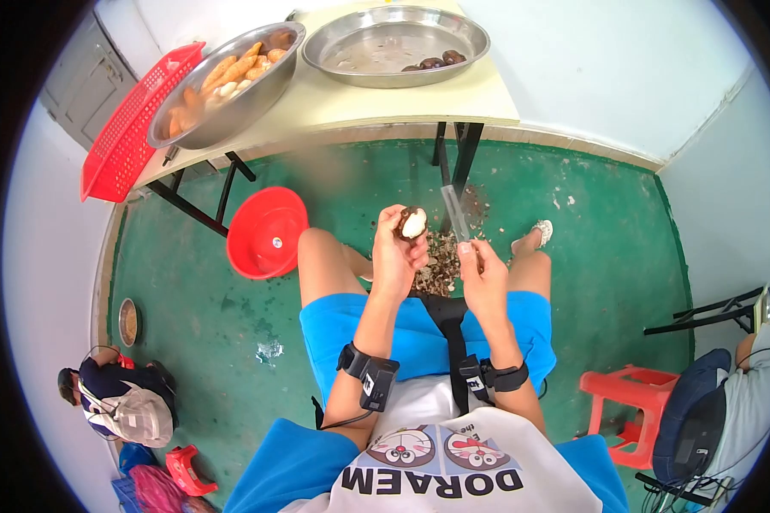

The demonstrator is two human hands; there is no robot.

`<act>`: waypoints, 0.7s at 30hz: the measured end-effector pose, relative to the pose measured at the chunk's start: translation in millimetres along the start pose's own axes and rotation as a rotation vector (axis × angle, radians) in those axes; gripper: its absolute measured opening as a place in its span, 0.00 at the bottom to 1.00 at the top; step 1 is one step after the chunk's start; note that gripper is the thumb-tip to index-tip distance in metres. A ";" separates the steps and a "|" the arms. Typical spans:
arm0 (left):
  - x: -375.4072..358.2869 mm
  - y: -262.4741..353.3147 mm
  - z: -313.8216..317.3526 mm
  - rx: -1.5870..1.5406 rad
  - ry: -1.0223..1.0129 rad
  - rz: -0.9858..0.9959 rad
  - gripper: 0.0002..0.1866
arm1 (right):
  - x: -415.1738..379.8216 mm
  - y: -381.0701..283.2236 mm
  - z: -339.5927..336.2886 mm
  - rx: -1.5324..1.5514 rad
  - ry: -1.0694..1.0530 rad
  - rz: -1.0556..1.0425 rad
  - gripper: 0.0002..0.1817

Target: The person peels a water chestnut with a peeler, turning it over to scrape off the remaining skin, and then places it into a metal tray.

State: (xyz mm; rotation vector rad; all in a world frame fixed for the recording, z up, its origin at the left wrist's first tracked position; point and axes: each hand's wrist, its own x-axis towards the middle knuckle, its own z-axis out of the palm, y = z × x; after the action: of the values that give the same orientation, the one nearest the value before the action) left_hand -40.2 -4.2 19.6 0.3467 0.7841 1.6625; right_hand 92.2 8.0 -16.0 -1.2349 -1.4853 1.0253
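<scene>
The left hand (391, 254) grips a partly peeled vegetable (413, 224), left of the knife (455, 213) gripped in the right hand (485, 275); if the peeled side slips against the blade, a cut could follow.

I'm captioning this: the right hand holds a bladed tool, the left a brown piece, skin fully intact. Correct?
Not quite: in the head view, the brown piece in the left hand is partly peeled, pale where bare. The right hand does hold the bladed tool.
</scene>
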 end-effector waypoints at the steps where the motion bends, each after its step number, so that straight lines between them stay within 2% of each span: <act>1: 0.6 -0.3 -1.7 0.002 0.000 -0.002 0.09 | -1.8 -3.4 1.1 0.001 0.002 0.002 0.16; 4: 0.3 -1.0 -2.8 -0.067 -0.026 -0.083 0.15 | -6.0 -11.3 0.5 -0.018 -0.041 -0.040 0.15; 8: 1.5 -4.9 -3.4 0.035 0.018 -0.057 0.15 | -9.8 -21.3 -0.2 -0.068 -0.064 -0.077 0.14; 11: 2.7 -6.9 -5.3 0.029 0.033 -0.021 0.16 | -12.7 -24.2 2.3 -0.090 -0.092 -0.203 0.13; 14: -1.3 -3.4 3.8 0.040 0.238 -0.056 0.20 | -16.3 -28.3 4.9 -0.210 -0.143 -0.278 0.13; 18: -1.1 -4.3 -0.6 0.017 0.196 -0.029 0.20 | -16.7 -29.2 6.5 -0.235 -0.141 -0.269 0.13; 21: -0.7 -6.2 -2.4 -0.050 0.226 -0.092 0.19 | -16.7 -27.5 7.1 -0.260 -0.126 -0.294 0.13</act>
State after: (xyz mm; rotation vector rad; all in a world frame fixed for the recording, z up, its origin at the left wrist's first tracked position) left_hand -36.9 -5.2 13.9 0.0869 0.9105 1.6490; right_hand 80.4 -12.9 6.6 -1.0997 -1.8804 0.7408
